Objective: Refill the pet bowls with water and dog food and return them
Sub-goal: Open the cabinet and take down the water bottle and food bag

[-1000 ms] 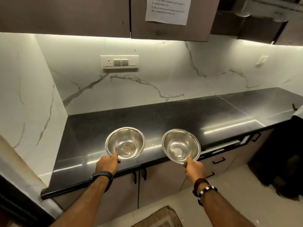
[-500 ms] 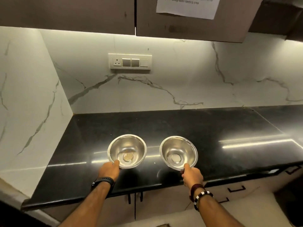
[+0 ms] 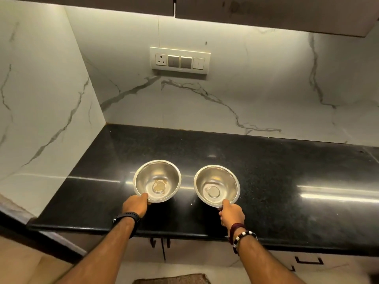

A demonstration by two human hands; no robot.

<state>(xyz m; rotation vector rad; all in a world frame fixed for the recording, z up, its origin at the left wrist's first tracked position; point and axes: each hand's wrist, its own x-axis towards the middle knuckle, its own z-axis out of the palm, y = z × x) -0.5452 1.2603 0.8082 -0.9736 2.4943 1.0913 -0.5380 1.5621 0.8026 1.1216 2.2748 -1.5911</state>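
Two steel bowls over the black countertop point(image 3: 266, 171), side by side and apart. Left bowl point(image 3: 157, 180) pinched at its near rim by the left hand point(image 3: 135, 206), thumb on the edge; some brownish residue at its bottom. Right bowl point(image 3: 217, 185) gripped at its near rim by the right hand point(image 3: 231, 214) (tilted slightly toward the camera). Resting or just above the surface: could not tell. Switch panel point(image 3: 180, 60) on the marble wall behind.

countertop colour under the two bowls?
Black, glossy and finely speckled countertop, with streaks of reflected light; head view, the only one.
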